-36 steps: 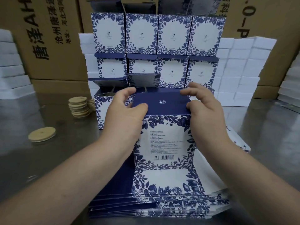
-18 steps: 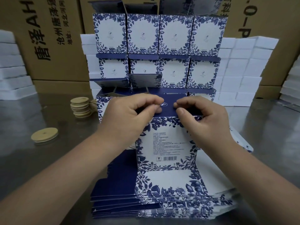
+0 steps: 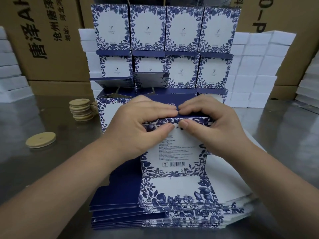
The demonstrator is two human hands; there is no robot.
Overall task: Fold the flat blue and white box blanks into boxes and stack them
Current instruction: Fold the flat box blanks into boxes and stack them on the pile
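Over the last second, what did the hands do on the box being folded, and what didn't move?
Left hand and right hand slid inward from the corners of the dark blue top flap until their fingertips met at the middle, pressing it down along the box front edge. The flat blanks, stacked boxes and wooden discs stayed put.
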